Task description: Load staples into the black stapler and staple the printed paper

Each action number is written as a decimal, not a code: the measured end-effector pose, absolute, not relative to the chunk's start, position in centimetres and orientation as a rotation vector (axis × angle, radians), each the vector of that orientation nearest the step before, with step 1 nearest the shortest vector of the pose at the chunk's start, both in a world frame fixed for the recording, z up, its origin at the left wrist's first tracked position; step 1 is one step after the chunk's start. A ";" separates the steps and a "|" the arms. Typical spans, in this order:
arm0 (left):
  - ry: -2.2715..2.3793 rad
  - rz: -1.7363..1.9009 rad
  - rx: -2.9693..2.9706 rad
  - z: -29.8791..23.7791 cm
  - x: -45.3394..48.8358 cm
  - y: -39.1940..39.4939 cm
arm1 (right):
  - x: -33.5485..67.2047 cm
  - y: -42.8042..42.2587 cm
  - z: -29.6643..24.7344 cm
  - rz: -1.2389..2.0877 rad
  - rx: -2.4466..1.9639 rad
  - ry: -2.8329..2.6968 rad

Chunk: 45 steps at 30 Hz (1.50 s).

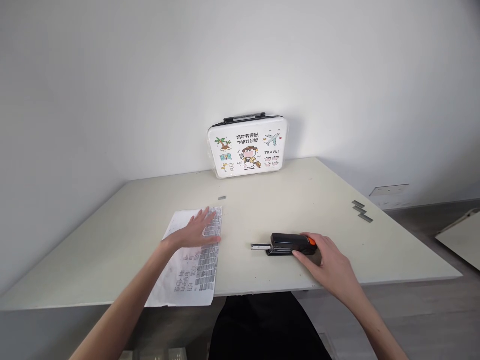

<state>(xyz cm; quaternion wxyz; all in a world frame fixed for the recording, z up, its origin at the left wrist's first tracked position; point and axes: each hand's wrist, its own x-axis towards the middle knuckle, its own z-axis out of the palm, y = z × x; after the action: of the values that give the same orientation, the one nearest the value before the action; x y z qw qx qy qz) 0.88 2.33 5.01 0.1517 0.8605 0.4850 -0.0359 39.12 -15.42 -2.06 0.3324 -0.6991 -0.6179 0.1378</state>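
Note:
My left hand (197, 231) lies flat with fingers spread on a stack of paper sheets (176, 280), whose right edge is covered with rows of staples. To the right, a black stapler (292, 243) with an orange part at its rear lies on the table, and my right hand (330, 257) grips its back end. From the stapler's front a metal staple tray sticks out to the left. Whether staples are inside it I cannot tell. A short strip of staples (222, 198) lies just beyond the top right corner of the paper.
Several more staple strips (362, 211) lie near the right edge of the pale table (142, 200). A white case (249, 150) with cartoon prints and a black handle leans against the wall at the back. The paper overhangs the front edge slightly. A wall plate (389, 190) is at the right.

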 end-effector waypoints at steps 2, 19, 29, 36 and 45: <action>1.487 0.093 2.518 5.1 1.8 4.0 | 39.1 -15.4 -2.1 0.352 -1.819 -1.617; 1.552 0.548 2.374 4.6 8.7 8.9 | 39.2 -15.3 -1.8 0.353 -1.785 -1.621; 1.110 0.559 2.134 6.3 10.1 -3.1 | 39.1 -15.4 -1.7 0.366 -1.797 -1.610; 1.139 0.521 2.174 5.6 11.0 -5.8 | 39.3 -15.4 -2.0 0.343 -1.807 -1.627; 1.041 0.640 2.429 3.7 12.2 -6.9 | 39.3 -15.4 -2.0 0.333 -1.807 -1.623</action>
<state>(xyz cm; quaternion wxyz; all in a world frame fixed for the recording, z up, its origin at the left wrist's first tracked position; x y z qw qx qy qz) 12.17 -6.91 3.75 0.2096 0.8735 0.3743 0.2303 39.28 -15.35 -2.03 0.3383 -0.6936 -0.6229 0.1279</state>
